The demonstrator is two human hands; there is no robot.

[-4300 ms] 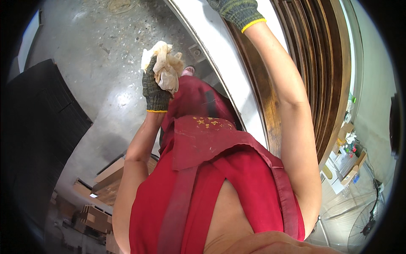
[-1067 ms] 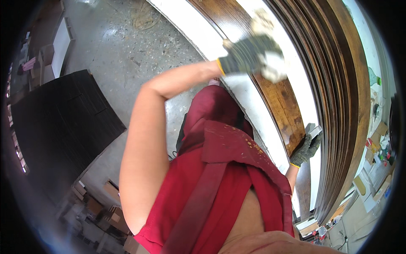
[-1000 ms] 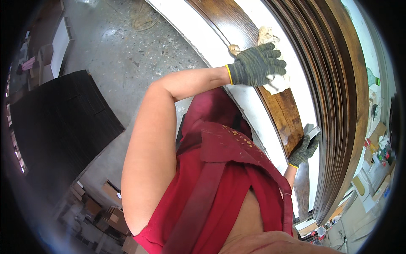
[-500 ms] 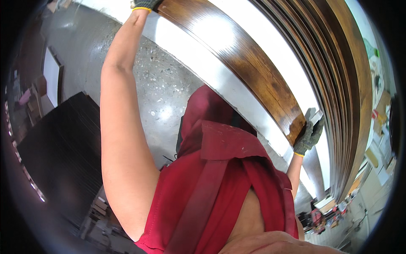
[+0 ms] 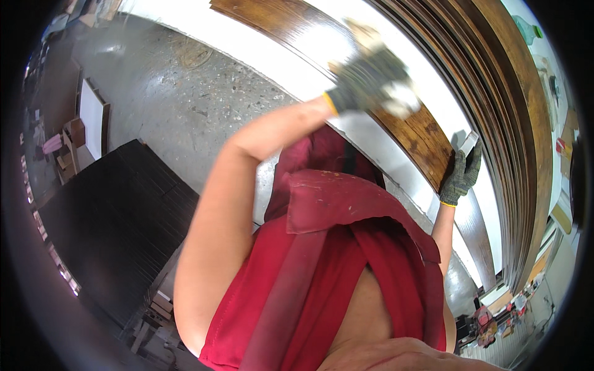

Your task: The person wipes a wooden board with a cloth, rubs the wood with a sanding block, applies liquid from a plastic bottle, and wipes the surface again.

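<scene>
The left hand (image 5: 371, 80) presses a rag (image 5: 399, 102) onto the stained board (image 5: 346, 49) — blurred. The right hand (image 5: 461, 176) grips the board's near end; it looks stiff, heavy and probably slick — best held by its edges.

**Colours at the bench**

Dark brown stained wooden plank (image 5: 427, 133) shows streaky grain. Grey knitted gloves (yellow cuffs) cover the left hand (image 5: 371, 80) and right hand (image 5: 461, 176). At six o'clock, a red apron (image 5: 334, 260); at nine, a black slatted panel (image 5: 117, 216).
</scene>
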